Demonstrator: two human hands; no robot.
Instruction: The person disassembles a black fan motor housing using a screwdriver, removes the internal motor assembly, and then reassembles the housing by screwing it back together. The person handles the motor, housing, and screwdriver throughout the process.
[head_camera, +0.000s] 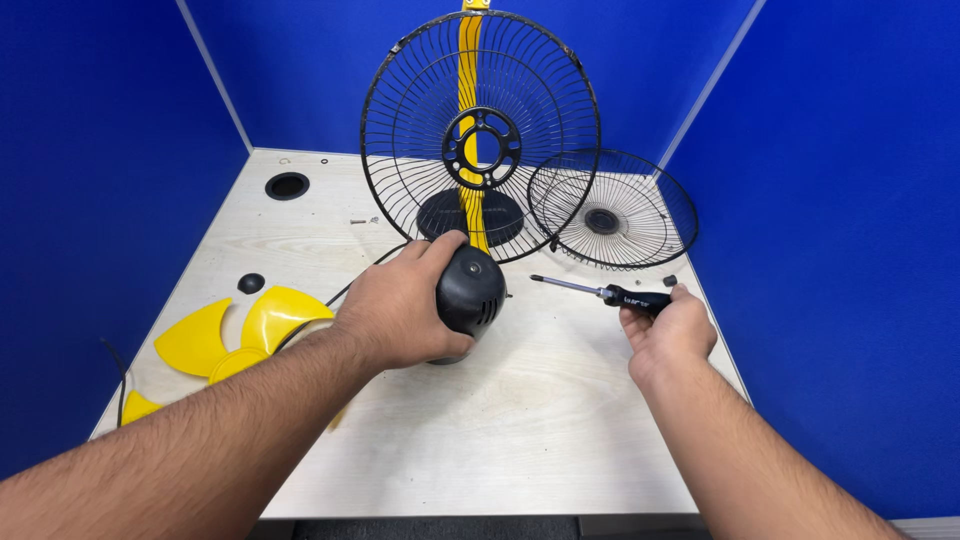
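- Far left of the motor housing (470, 288), a yellow fan blade (235, 335) lies flat on the pale wooden table (480, 440); its lower lobe is partly cut off by the table edge and the left forearm.
- Just behind the blade, still left of the housing, a small black cap (251, 283) sits on the table, and further back a round black hole (287, 185) opens in the tabletop.
- A black cord (345, 290) runs toward the housing; its end is hidden under the left hand (395, 310).
- Left hand: fingers curled over the housing's left side and top, gripping it. The housing is black, rounded, with vent slots facing the camera; its far side is hidden.
- Directly behind the housing, a black wire fan guard (480, 135) stands upright on a round black base (470, 217), with a yellow post (467, 60) behind the wires; the post's top is cut off by the frame edge.
- Right of the housing, a second, smaller wire guard (612, 210) leans at a tilt, touching the upright one.
- Right hand (665, 330): closed around the black handle of a screwdriver (600, 292), whose shaft points left toward the housing, tip just short of it. Tip type too small to tell.
- A tiny dark part (669, 281) lies just beyond the right hand; kind unclear.
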